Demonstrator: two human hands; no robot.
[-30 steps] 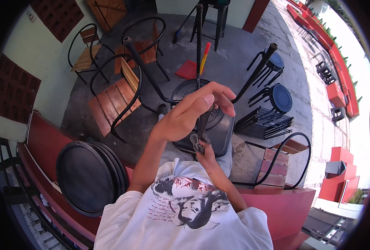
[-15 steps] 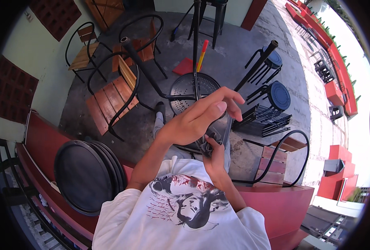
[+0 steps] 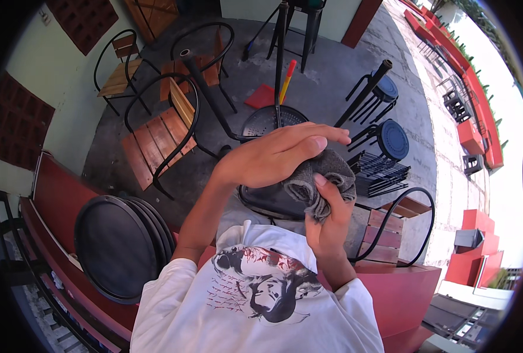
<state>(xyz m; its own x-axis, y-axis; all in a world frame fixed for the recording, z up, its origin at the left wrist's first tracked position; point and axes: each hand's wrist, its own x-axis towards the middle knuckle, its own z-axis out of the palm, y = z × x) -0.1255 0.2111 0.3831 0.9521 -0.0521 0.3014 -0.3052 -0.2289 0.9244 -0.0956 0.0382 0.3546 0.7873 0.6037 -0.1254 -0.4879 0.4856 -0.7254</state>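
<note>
My left hand (image 3: 273, 156) lies palm down, fingers straight and together, over a bunched grey cloth (image 3: 326, 176). My right hand (image 3: 327, 220) comes up from below and grips the same cloth, thumb pressed into its folds. The cloth is squeezed between both hands, held in front of my chest above my white printed T-shirt (image 3: 255, 300). Just under the hands is a dark round tabletop (image 3: 267, 200), partly hidden by them.
A stack of round black tabletops (image 3: 117, 247) leans at the left by a red low wall (image 3: 402, 294). Wooden-slat chairs with black frames (image 3: 155, 132) stand behind. Black stools (image 3: 391, 138), a perforated black tabletop (image 3: 264, 120), a red dustpan (image 3: 261, 97) and a broom handle (image 3: 286, 79) are ahead.
Both hands have come closer to the camera. My left hand has flattened over the cloth, and the cloth now shows bunched in my right hand.
</note>
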